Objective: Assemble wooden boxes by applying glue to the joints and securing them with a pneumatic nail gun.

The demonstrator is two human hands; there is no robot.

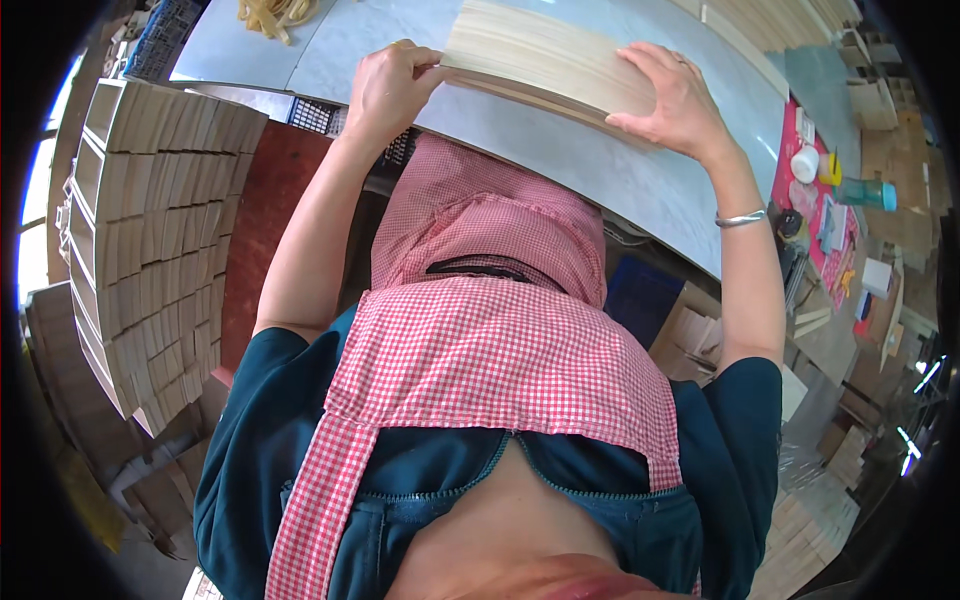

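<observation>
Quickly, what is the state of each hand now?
Left hand: closed, gripping the end of the stack of thin wood sheets.
Right hand: open, pressed flat on the same stack.

Stack of thin pale wood sheets (545, 60): lying flat, slightly skewed, on the grey marbled desk (640, 180) near its front edge. Sheets are sitting aligned, fine grain running lengthwise. Layered edges are showing along the side facing the desk's front edge.
</observation>
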